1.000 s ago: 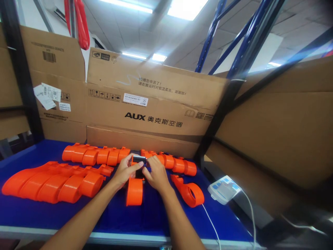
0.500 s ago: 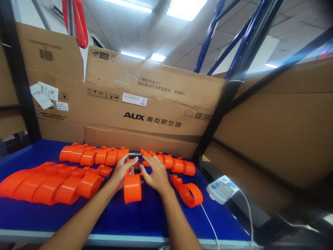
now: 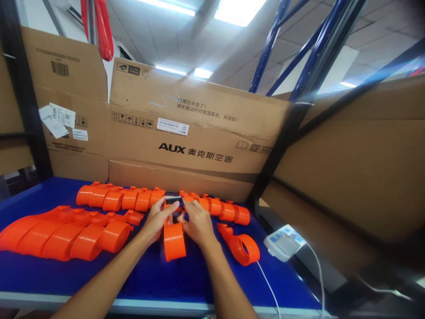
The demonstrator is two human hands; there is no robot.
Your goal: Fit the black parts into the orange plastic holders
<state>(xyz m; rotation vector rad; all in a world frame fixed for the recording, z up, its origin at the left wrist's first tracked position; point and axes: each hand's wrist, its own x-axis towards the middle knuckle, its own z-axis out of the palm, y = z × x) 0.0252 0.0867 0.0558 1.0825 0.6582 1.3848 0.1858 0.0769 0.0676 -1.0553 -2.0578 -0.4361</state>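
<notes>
In the middle of the head view, my left hand (image 3: 158,221) is closed round the upper end of an orange ring-shaped plastic piece (image 3: 174,243). A black part (image 3: 173,200) sits at its top, and my left thumb lies against it. The ring hangs below both hands, over the blue table. My right hand (image 3: 198,223) is at the right side of the same piece, its fingers bent in against it; its fingertips are partly hidden. To the right lies another orange looped piece (image 3: 247,249) with a black end.
Rows of orange ring pieces lie at the left (image 3: 71,237), back left (image 3: 114,198) and back right (image 3: 229,210) of the blue table (image 3: 159,281). A clear plastic box (image 3: 284,243) with a white cable (image 3: 320,274) stands at the right edge. Cardboard (image 3: 199,133) walls the back.
The hanging ring has moved slightly right and turned a little. My right fingers have drawn in closer to the piece, while my left hand keeps its hold.
</notes>
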